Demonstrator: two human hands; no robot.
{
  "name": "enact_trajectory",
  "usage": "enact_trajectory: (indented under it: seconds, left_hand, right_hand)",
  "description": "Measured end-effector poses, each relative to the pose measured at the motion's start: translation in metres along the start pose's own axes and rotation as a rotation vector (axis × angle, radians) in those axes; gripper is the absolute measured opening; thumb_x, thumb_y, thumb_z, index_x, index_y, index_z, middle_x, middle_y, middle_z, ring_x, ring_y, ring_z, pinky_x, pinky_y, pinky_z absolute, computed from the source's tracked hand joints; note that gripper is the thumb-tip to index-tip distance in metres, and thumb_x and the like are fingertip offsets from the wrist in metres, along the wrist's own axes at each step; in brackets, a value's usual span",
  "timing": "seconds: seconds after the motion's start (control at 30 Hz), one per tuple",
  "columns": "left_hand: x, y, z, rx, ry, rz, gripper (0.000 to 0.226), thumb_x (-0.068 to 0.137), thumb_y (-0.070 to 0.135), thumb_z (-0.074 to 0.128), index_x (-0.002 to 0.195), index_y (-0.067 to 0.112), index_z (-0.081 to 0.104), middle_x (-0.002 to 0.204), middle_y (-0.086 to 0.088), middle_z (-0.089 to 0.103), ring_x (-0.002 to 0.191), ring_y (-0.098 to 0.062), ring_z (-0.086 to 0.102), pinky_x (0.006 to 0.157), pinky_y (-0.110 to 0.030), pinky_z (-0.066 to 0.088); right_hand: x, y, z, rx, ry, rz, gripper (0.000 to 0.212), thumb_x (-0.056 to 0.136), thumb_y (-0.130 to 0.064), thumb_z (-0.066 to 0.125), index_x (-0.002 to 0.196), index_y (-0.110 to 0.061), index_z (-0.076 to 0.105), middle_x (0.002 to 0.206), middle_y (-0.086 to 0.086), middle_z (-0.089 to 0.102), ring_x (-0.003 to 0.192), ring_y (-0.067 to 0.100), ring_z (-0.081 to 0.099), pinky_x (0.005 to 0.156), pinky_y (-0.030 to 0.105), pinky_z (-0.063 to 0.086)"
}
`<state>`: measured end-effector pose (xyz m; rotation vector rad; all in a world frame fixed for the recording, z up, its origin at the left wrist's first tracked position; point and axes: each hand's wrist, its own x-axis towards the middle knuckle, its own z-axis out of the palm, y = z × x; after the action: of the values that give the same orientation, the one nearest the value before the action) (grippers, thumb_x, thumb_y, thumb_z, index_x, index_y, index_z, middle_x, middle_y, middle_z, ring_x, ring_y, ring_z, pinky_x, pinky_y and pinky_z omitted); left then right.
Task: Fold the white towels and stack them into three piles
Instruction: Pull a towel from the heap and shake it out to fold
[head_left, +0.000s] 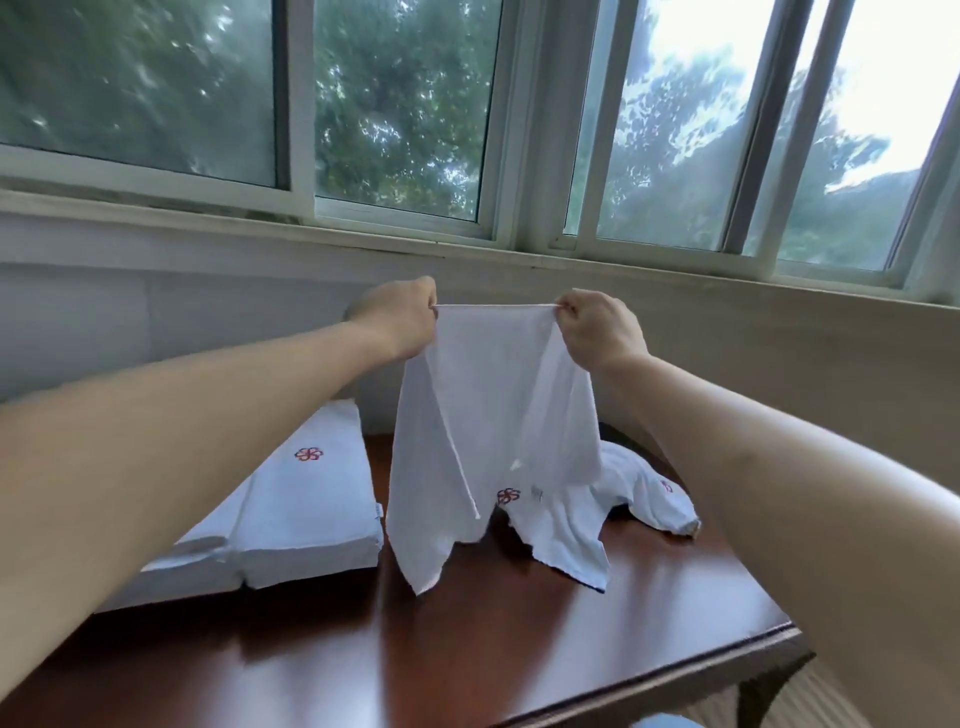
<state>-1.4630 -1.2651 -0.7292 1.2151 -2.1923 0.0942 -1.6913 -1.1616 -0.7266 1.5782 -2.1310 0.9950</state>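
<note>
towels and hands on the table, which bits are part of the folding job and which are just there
Part of the job:
- held towel, hanging from both hands
- left hand and right hand, each pinching a top corner
- folded stacks on the table's left
- crumpled unfolded towels on the right

Just there:
- wooden table
- windows
- wall under the sill

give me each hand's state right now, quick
Left hand: closed, pinching the top left corner of the towel.
Right hand: closed, pinching the towel's top right corner.
</note>
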Motion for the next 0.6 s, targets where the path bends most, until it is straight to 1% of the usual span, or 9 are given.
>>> enact_trajectory:
  seconds: [0.07,0.17,0.2,0.27,0.33,0.43,0.5,0.6]
  left_hand:
    - [-0.008,-0.015,-0.027,-0.032,0.014,-0.004,0.013,0.097,0.016,0.044,0.100,0.025,0.053,0.099,0.000,0.061,0.092,-0.029,0.056,0.071,-0.035,0.040]
    - [-0.021,-0.046,-0.051,-0.054,-0.005,0.000,0.022,0.092,0.008,0.042,0.100,0.027,0.051,0.100,0.001,0.063,0.091,-0.027,0.057,0.066,-0.035,0.043]
    - [-0.027,-0.059,-0.055,-0.064,-0.015,-0.005,0.024,0.091,0.007,0.043,0.099,0.027,0.051,0.101,0.001,0.063,0.092,-0.027,0.058,0.067,-0.037,0.045]
    - [-0.037,-0.087,-0.056,-0.123,-0.042,-0.029,0.028,0.089,0.001,0.043,0.098,0.026,0.053,0.102,0.000,0.063,0.094,-0.029,0.059,0.076,-0.042,0.051]
    - [-0.049,-0.118,-0.048,-0.177,-0.067,-0.060,0.029,0.089,-0.001,0.045,0.098,0.024,0.054,0.101,-0.001,0.063,0.095,-0.030,0.060,0.082,-0.044,0.053]
    - [-0.072,-0.162,-0.023,-0.226,-0.087,-0.127,0.024,0.092,0.003,0.050,0.095,0.027,0.051,0.092,0.003,0.061,0.085,-0.027,0.057,0.077,-0.039,0.050]
    - [-0.092,-0.190,0.002,-0.199,-0.093,-0.151,0.024,0.091,0.003,0.049,0.088,0.027,0.049,0.086,0.003,0.060,0.079,-0.027,0.055,0.073,-0.038,0.048]
    - [-0.125,-0.226,0.044,-0.181,-0.149,-0.215,0.030,0.087,-0.001,0.046,0.078,0.026,0.056,0.086,0.001,0.065,0.081,-0.028,0.059,0.073,-0.038,0.049]
  right_hand:
    - [-0.002,-0.019,-0.007,0.026,0.008,-0.013,0.027,0.100,-0.026,0.045,0.106,-0.024,0.072,0.108,0.003,0.071,0.098,0.031,0.060,0.078,0.035,0.047]
    - [-0.002,-0.040,-0.004,0.051,0.001,-0.040,0.028,0.099,-0.026,0.046,0.110,-0.026,0.072,0.110,0.002,0.072,0.101,0.031,0.062,0.081,0.035,0.048]
    - [-0.002,-0.046,0.001,0.060,-0.001,-0.045,0.028,0.099,-0.026,0.046,0.110,-0.026,0.072,0.110,0.003,0.072,0.101,0.031,0.062,0.080,0.034,0.047]
    - [-0.002,-0.053,0.014,0.078,-0.015,-0.046,0.028,0.099,-0.026,0.046,0.109,-0.026,0.072,0.109,0.003,0.072,0.101,0.031,0.062,0.077,0.032,0.045]
    - [-0.004,-0.056,0.035,0.102,-0.041,-0.040,0.029,0.098,-0.024,0.046,0.108,-0.026,0.073,0.109,0.003,0.072,0.101,0.031,0.062,0.078,0.032,0.044]
    - [-0.012,-0.056,0.080,0.153,-0.095,-0.035,0.028,0.097,-0.026,0.048,0.109,-0.027,0.073,0.111,0.000,0.072,0.104,0.028,0.062,0.079,0.032,0.043]
    - [-0.022,-0.056,0.119,0.208,-0.142,-0.033,0.028,0.097,-0.028,0.049,0.111,-0.028,0.073,0.112,-0.004,0.072,0.107,0.025,0.062,0.082,0.031,0.043]
    - [-0.049,-0.052,0.188,0.339,-0.222,-0.013,0.029,0.097,-0.026,0.051,0.115,-0.024,0.073,0.113,-0.005,0.073,0.109,0.021,0.064,0.089,0.031,0.048]
